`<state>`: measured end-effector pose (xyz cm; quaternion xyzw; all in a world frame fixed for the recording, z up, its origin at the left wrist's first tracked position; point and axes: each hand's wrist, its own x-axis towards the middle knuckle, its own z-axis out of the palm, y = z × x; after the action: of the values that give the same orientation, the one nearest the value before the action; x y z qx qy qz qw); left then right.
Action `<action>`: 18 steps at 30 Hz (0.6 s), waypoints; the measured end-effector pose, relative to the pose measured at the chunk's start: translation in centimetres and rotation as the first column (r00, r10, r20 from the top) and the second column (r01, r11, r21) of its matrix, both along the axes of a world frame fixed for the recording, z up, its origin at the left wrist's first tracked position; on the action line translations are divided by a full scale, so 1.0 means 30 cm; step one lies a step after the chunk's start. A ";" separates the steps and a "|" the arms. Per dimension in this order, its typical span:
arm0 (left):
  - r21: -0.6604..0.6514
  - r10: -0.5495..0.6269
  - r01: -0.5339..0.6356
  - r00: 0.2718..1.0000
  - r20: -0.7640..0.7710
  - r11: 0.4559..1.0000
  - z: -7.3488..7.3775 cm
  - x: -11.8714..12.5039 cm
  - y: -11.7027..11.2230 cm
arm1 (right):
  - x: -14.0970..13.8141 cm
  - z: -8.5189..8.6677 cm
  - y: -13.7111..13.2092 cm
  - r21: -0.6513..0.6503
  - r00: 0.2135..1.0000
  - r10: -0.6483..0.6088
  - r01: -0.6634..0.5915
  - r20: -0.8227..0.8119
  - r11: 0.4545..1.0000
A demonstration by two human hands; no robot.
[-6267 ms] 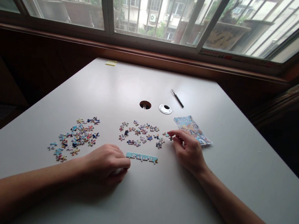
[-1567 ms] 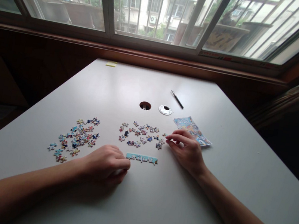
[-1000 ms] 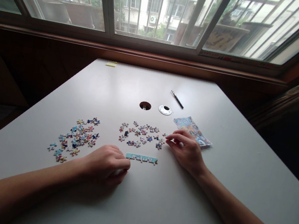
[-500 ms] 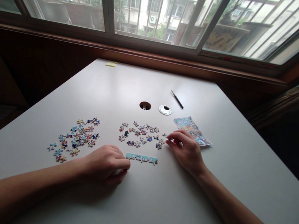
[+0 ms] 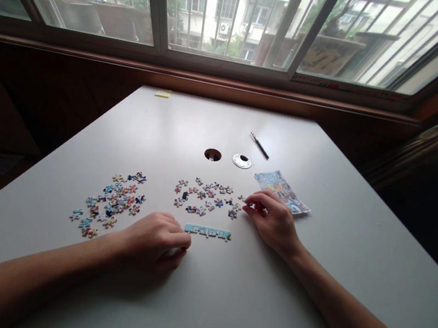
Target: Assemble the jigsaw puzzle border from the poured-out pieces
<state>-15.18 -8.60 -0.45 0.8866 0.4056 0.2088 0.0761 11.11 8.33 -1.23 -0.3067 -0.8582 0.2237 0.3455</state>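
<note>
A joined strip of light-blue jigsaw pieces lies on the white table. Just left of it rests my left hand, its fingers curled and pressed together; whatever they may hold is hidden. At the right edge of the middle group of loose jigsaw pieces, my right hand is closed in a pinch. A small dark bit of a jigsaw piece shows between its thumb and forefinger. Farther left, beyond my left forearm, a larger pile of loose jigsaw pieces is spread out.
Behind my right hand lies a colourful printed sheet, partly covered by the fingers. Beyond are a black pen, a round metal cover and a cable hole. A yellow note sits near the far edge, below the window.
</note>
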 end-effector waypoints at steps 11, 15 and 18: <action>0.020 0.000 0.000 1.000 0.012 1.000 0.001 0.000 0.001 | 0.000 0.002 -0.002 -0.004 1.000 -0.003 0.003 0.007 1.000; 0.016 -0.004 0.004 1.000 -0.001 1.000 0.000 -0.001 0.001 | -0.001 0.004 -0.002 -0.001 1.000 -0.008 0.008 0.014 1.000; 0.017 0.000 0.000 1.000 -0.004 1.000 0.000 0.000 0.001 | 0.000 0.004 0.000 0.002 1.000 -0.004 0.004 0.020 1.000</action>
<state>-15.18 -8.57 -0.45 0.8877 0.4037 0.2106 0.0678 11.10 8.32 -1.12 -0.3103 -0.8612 0.2193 0.3376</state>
